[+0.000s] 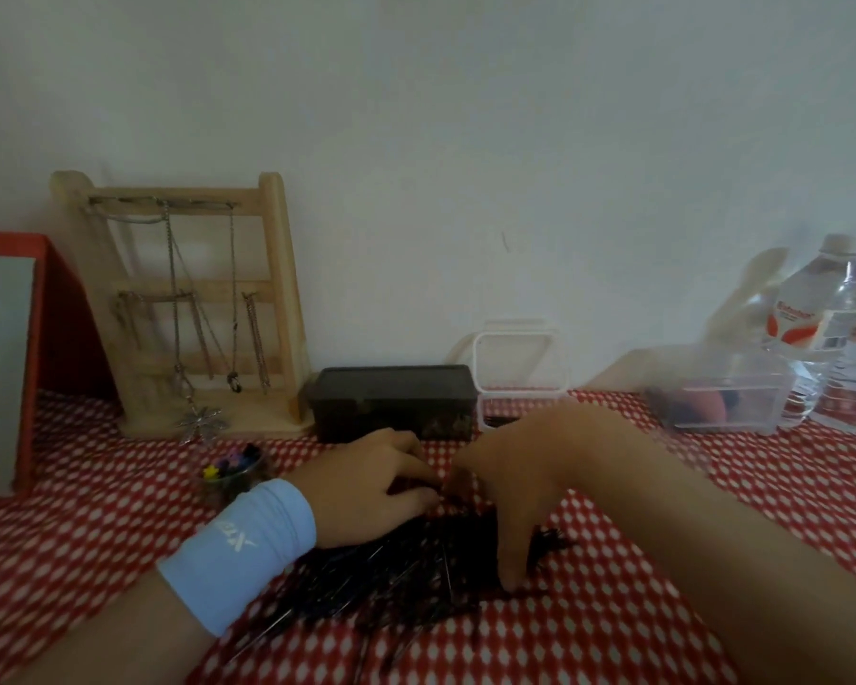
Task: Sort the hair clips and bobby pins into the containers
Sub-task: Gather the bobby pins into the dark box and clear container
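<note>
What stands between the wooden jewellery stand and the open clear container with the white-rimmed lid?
The head view shows a dark lidded box between the wooden stand and the clear container, close beside both.

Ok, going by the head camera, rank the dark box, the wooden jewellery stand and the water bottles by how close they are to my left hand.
1. dark box: against the wall, just behind the left hand.
2. wooden jewellery stand: further back, on the left.
3. water bottles: far off at the right edge.
</note>
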`<action>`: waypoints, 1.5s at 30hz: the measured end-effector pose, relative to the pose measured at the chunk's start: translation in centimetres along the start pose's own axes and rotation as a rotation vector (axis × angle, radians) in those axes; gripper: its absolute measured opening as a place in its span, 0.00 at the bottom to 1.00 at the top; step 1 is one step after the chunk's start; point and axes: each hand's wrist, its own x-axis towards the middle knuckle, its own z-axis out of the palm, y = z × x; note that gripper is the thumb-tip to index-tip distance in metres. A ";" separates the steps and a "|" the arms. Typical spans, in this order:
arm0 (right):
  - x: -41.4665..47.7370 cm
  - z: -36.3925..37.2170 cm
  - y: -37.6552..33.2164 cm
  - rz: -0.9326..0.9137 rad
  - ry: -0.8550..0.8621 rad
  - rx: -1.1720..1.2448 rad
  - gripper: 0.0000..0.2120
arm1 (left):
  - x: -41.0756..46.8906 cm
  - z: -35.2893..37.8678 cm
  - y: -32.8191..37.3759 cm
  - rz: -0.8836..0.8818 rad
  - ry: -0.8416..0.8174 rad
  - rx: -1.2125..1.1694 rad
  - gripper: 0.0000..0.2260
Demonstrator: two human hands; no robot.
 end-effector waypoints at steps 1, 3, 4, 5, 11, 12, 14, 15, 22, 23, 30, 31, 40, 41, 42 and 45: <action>0.3 0.2 -0.1 0.006 0.039 -0.018 0.35 | -0.2 -0.1 0.0 0.007 -0.014 -0.023 0.21; 0.9 0.5 0.2 -0.019 0.142 0.020 0.24 | -0.5 -0.4 0.2 0.029 -0.046 -0.060 0.28; 1.0 0.5 0.4 -0.040 0.185 0.057 0.19 | -0.6 -0.5 0.2 0.030 -0.056 -0.080 0.29; 1.0 0.5 0.6 -0.056 0.218 0.079 0.15 | -0.7 -0.5 0.3 0.019 -0.062 -0.093 0.29; 0.5 0.0 0.7 -0.077 0.326 0.067 0.08 | -0.6 -1.2 -0.3 0.011 -0.009 -0.030 0.10; 0.2 -0.2 0.7 -0.067 0.327 0.092 0.12 | -0.6 -1.5 -0.4 0.003 -0.003 -0.011 0.10; -0.5 -0.5 0.4 -0.015 0.261 0.105 0.23 | -0.8 -2.0 -0.6 -0.031 0.009 -0.004 0.15; -0.8 -0.6 0.3 0.012 0.201 0.089 0.29 | -0.8 -2.1 -0.5 -0.051 0.000 -0.026 0.20; 0.2 1.3 -1.7 0.079 0.134 -0.079 0.34 | -1.0 -1.8 1.1 -0.057 -0.169 0.102 0.32; 0.4 1.4 -1.8 0.075 0.168 -0.093 0.30 | -1.0 -1.8 1.1 -0.047 -0.141 0.092 0.28; 0.5 1.5 -1.4 -0.018 0.319 -0.068 0.20 | -1.0 -2.1 0.2 -0.074 -0.069 -0.001 0.18; 0.5 1.5 -1.4 -0.041 0.333 -0.067 0.19 | -1.1 -2.2 0.0 -0.088 -0.071 -0.019 0.16; 0.7 0.9 0.1 -0.156 0.267 0.111 0.06 | -1.9 -4.5 -1.0 -0.167 -0.155 -0.118 0.12; 0.6 0.8 0.3 -0.173 0.250 0.155 0.07 | -2.1 -4.7 -1.1 -0.171 -0.169 -0.119 0.10; 0.5 0.6 0.4 -0.193 0.244 0.201 0.08 | -2.1 -4.9 -1.2 -0.175 -0.179 -0.125 0.09; 0.0 0.1 0.8 -0.238 0.280 0.332 0.09 | -1.9 -5.6 -0.9 -0.194 -0.146 -0.238 0.12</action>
